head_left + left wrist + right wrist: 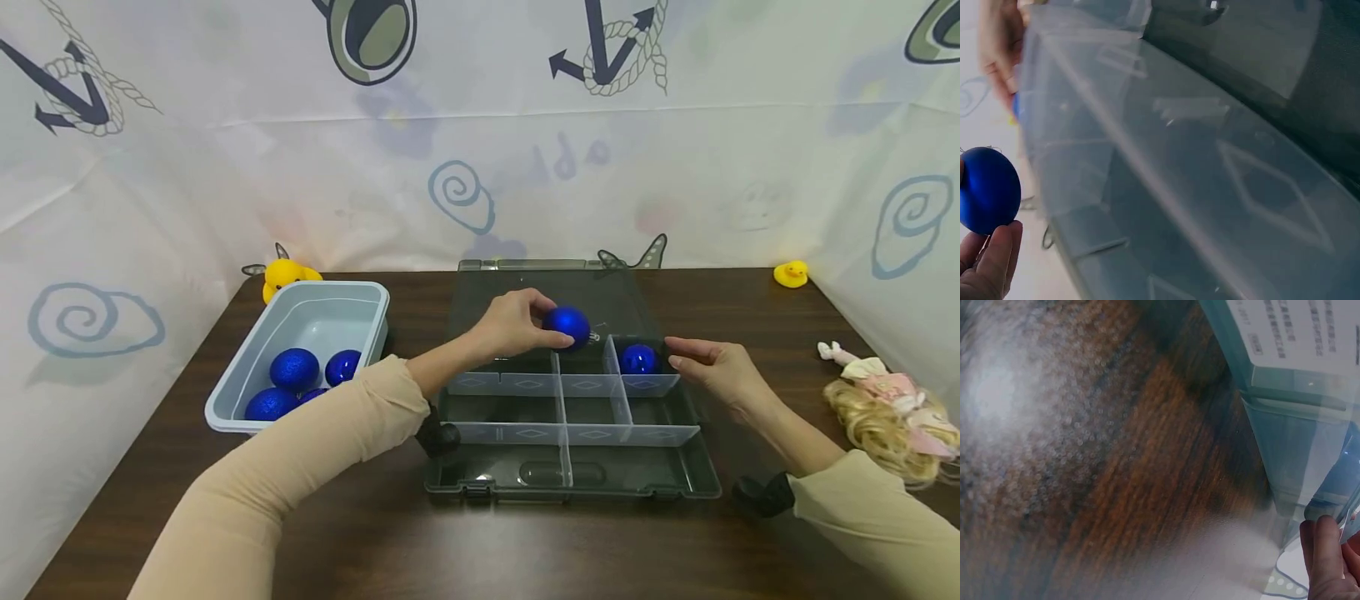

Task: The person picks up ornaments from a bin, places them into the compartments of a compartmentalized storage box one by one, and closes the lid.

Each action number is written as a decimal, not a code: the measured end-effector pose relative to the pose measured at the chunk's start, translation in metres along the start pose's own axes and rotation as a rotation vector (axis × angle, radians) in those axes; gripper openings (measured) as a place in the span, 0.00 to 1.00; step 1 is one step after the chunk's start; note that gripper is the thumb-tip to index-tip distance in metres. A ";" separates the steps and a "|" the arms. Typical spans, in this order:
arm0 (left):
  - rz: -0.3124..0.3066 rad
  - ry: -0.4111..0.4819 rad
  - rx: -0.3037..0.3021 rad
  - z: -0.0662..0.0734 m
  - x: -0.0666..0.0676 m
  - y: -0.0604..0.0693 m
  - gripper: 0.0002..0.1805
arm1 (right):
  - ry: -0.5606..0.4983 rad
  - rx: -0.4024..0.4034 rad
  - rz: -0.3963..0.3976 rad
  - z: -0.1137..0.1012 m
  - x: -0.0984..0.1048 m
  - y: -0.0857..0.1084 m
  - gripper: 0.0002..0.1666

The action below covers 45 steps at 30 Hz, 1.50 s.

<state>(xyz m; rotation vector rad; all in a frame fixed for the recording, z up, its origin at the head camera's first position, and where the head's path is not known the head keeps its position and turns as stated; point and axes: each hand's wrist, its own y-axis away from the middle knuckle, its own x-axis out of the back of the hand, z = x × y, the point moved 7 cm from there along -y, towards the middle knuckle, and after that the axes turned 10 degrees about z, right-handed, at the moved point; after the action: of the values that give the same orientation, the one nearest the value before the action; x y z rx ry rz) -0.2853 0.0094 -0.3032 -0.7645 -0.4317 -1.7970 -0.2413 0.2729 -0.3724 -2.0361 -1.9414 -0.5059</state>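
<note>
My left hand (513, 323) pinches a matte blue bauble (567, 327) between thumb and fingertips, above the back row of a dark see-through divided box (573, 499). In the left wrist view the same bauble (990, 190) shows at the left edge, with fingertips under it. A shiny blue bauble (639, 359) sits in the back right compartment. Close by, my right hand (722, 371) has its fingers extended at the box's right side. The right wrist view shows its fingertips (1325, 550) at the box's outer wall.
On the left stands a light blue tub (225, 408) with several blue baubles (294, 370). A larger yellow duck (285, 273) is behind it. Far right are a small yellow duck (791, 273) and a blond doll (892, 408). The box's lid (480, 287) lies back, towards the patterned curtain.
</note>
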 end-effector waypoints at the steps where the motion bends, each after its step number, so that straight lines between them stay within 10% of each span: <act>1: -0.008 -0.005 -0.002 0.000 -0.005 -0.001 0.30 | -0.004 0.001 0.000 0.000 0.000 0.000 0.30; 12: -0.031 -0.053 -0.027 -0.001 -0.033 0.003 0.27 | 0.010 -0.013 -0.004 0.001 -0.002 0.002 0.31; 23: -0.061 0.080 0.013 -0.010 -0.026 0.012 0.23 | 0.028 -0.020 -0.005 0.002 -0.002 0.005 0.31; 32: 0.028 0.239 0.044 -0.039 0.056 0.055 0.23 | 0.008 -0.024 -0.007 -0.002 -0.001 0.004 0.32; 39: 0.190 0.145 0.170 -0.103 0.137 0.088 0.27 | -0.025 -0.037 -0.015 0.000 -0.001 0.004 0.33; 45: 0.188 0.091 0.278 -0.158 0.164 0.109 0.30 | -0.024 -0.026 -0.011 0.000 0.000 0.004 0.33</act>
<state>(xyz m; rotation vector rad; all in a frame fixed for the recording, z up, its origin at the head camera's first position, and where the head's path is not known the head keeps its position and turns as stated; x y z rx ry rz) -0.2634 -0.2412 -0.3140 -0.5097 -0.5190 -1.5492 -0.2377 0.2727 -0.3723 -2.0576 -1.9711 -0.5145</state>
